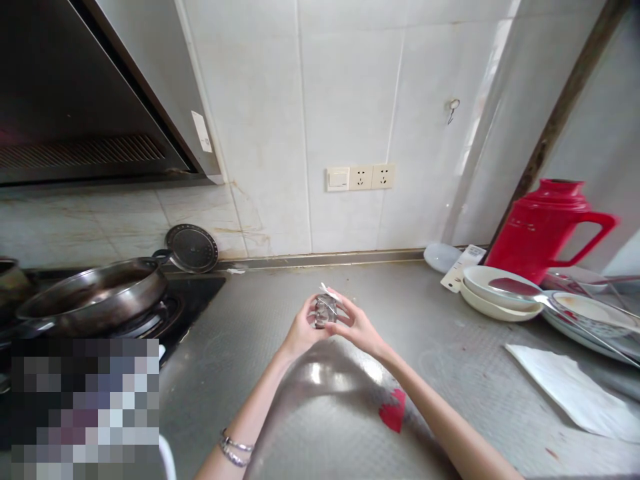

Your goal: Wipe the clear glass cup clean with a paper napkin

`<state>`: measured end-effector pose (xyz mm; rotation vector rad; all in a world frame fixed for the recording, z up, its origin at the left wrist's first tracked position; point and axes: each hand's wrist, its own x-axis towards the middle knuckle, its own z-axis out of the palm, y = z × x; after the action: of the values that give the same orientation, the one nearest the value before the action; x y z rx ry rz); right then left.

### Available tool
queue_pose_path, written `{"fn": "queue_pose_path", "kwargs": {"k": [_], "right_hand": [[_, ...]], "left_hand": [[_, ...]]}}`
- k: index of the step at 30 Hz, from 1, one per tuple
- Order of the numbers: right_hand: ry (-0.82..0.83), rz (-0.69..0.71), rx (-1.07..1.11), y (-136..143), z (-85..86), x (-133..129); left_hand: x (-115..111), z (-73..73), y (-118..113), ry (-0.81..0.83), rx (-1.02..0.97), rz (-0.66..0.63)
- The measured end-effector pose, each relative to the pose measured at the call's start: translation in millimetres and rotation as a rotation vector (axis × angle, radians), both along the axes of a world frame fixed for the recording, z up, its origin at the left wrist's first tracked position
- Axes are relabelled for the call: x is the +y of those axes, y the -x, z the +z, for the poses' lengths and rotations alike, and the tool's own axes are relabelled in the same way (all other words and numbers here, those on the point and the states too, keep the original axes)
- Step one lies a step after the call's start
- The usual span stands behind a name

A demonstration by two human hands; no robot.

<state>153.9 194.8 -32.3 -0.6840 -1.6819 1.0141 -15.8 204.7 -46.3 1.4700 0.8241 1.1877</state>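
Over the middle of the metal counter, my left hand and my right hand are both closed round a small smoky see-through container. My left fingers grip its left side. On the right, my right thumb lies low across its near face while the other fingers curve behind. A thin white piece sticks out at the container's top, near my right fingertips; its kind is too small to make out. Bracelets circle my left wrist.
On the left, a steel pan sits on the black stove under the range hood. To the right stand a red thermos jug, stacked white bowls, a ladle, plates and a white paper. A red heart shape lies nearby.
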Motion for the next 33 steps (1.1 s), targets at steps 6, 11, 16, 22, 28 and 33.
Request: {"fn": "queue_pose_path", "kwargs": {"k": [6, 11, 16, 22, 28, 33], "right_hand": [[-0.451, -0.210, -0.402, -14, 9.7, -5], [-0.622, -0.154, -0.471, -10, 10.8, -10], [-0.451, -0.201, -0.423, -15, 7.6, -1], [-0.600, -0.209, -0.420, -13, 6.5, -6], [-0.597, -0.210, -0.430, -11, 5.9, -5], [-0.541, -0.268, -0.368, -16, 5.2, -1]], "left_hand": [[-1, -0.7, -2, -0.015, 0.030, 0.024], [-5, -2.4, -9, -0.103, 0.034, -0.005], [-7, -2.6, -10, -0.053, 0.068, 0.047], [-3, -2.3, -6, -0.072, 0.043, 0.060], [-6, -3.9, -12, -0.085, 0.056, 0.029], [-4, -5.4, -9, -0.044, 0.066, 0.080]]}}
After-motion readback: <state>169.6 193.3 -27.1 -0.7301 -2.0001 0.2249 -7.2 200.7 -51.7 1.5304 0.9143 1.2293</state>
